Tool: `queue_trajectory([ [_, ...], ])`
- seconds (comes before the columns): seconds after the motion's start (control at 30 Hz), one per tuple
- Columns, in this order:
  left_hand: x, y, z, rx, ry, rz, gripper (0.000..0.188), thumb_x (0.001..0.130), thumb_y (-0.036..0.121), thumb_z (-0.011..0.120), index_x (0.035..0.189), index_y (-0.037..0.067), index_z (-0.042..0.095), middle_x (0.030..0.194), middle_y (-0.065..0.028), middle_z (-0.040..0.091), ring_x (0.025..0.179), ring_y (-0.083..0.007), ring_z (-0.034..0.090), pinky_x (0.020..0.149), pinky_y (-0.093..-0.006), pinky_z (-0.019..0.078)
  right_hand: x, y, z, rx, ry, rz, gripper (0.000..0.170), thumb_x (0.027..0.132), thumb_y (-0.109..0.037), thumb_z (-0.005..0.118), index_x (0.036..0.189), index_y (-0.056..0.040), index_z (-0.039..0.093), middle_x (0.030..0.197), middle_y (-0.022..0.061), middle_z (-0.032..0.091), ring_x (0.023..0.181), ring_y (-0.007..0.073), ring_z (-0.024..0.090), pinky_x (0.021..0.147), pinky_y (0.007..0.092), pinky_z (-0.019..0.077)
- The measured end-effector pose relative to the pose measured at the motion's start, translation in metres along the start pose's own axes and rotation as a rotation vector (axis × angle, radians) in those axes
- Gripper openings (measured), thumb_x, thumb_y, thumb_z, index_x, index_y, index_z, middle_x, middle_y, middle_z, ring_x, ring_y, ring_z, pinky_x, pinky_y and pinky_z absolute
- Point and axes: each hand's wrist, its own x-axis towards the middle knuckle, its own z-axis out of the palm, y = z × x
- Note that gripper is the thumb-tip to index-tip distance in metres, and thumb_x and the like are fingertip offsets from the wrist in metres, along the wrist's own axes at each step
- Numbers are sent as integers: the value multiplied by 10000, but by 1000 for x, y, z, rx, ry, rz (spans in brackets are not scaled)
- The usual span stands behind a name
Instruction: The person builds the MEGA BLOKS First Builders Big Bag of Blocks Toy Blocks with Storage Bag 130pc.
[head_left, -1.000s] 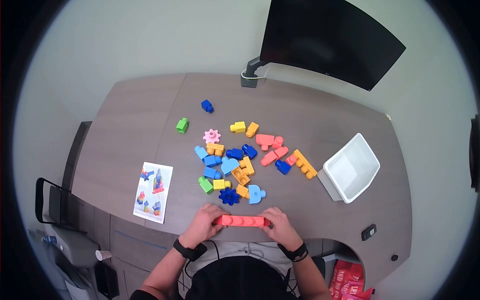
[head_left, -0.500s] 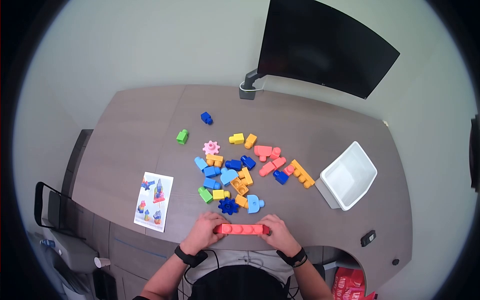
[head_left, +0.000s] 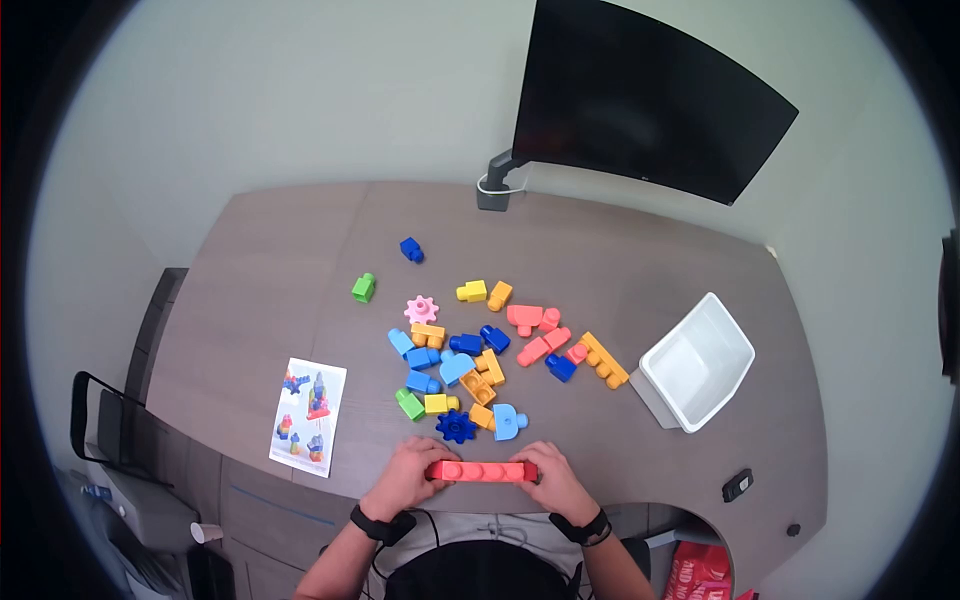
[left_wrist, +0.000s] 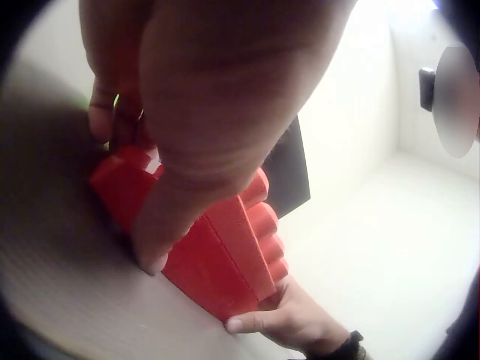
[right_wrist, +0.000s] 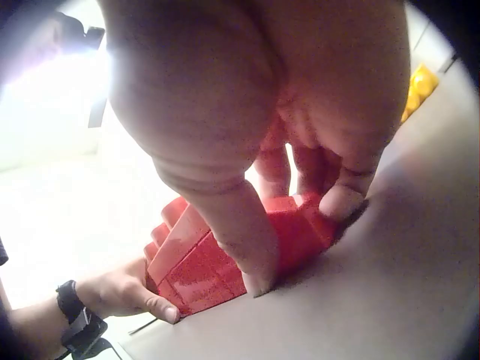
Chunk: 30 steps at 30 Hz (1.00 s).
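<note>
Together, left hand (head_left: 402, 477) and right hand (head_left: 557, 480) grip a long red block (head_left: 485, 472)

It sits near the front edge of the surface (head_left: 650, 465), fingers (right_wrist: 343, 202) and thumbs curled around its two ends. A dark blue gear (head_left: 456, 426) and a light blue block (head_left: 507, 422) lie just beyond; to the right, surface stretches toward a white bin (head_left: 656, 398). The block shows four rounded studs (left_wrist: 263, 220) in a row and a seam along its side.

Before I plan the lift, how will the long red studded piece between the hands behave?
The red piece looks like moulded plastic, so probably stiff and light. Flat sides make rolling unlikely. The lengthwise seam hints at joined parts, which might separate.
</note>
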Motion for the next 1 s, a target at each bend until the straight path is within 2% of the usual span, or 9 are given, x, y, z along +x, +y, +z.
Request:
queue_trajectory([
  [0.37,0,-5,1,8,-34,-29,439,797,123,925,1228,131,844,1238,-71,789,1254,-330,705,1148,-482,497,3,2,2,-16,-12,-4,374,821,-10,890,1171,-61,767,1176,131,710,1159,391,652,1037,475,560],
  [0.47,0,-6,2,-12,-34,-32,426,800,102,895,1222,137,849,1257,-64,787,1259,-336,685,1130,-482,499,3,2,2,-24,-8,-7,376,816,-9,891,1166,-65,765,1171,133,709,1156,392,654,1032,474,560],
  [1.0,3,-5,0,-32,-20,-20,420,802,105,909,1216,135,846,1232,-56,791,1231,-335,692,1115,-483,497,9,2,-2,-7,-39,7,400,793,-1,891,1165,-64,760,1142,127,695,1160,393,642,1030,473,555],
])
